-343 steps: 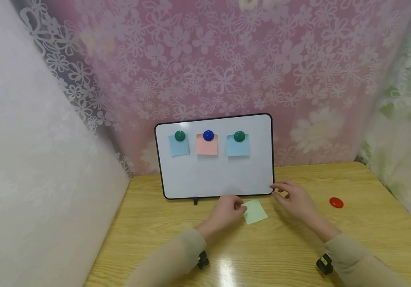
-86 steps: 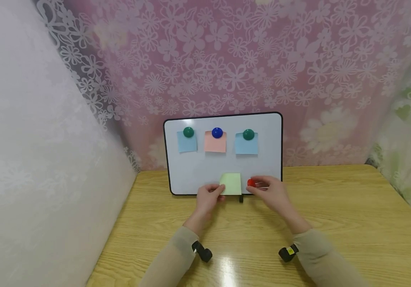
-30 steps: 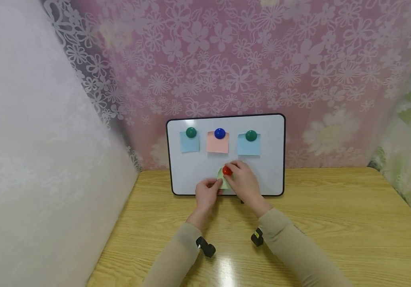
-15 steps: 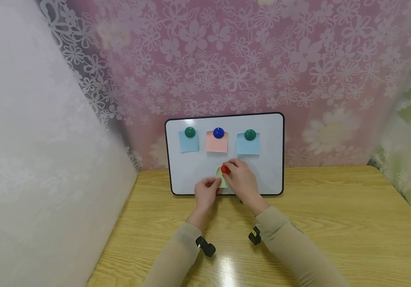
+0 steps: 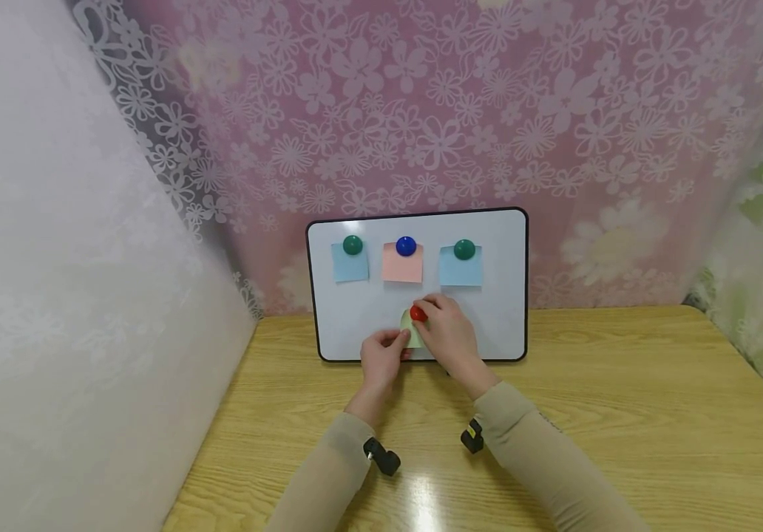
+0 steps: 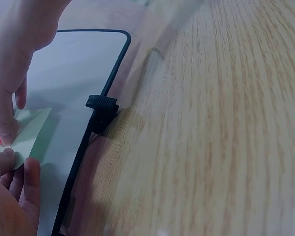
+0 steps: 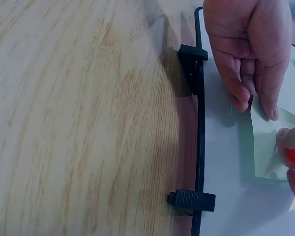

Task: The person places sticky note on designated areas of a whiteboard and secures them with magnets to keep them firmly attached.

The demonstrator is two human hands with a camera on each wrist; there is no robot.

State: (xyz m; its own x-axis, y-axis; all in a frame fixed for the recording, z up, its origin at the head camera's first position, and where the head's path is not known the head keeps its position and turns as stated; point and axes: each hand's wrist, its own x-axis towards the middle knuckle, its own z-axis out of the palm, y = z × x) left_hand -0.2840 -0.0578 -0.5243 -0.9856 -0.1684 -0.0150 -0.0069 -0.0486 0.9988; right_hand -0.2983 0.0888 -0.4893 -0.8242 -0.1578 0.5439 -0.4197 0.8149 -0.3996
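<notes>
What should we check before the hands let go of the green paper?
1. Left hand holds the green paper against the board: ok.
2. Right hand holds the red magnet: ok.
3. Magnet sits over the paper's top edge: ok.
4. Magnet stuck flat to the board: cannot tell, fingers hide it.
5. Paper straight: cannot tell.
6. Board's feet rest on the table: ok.
</notes>
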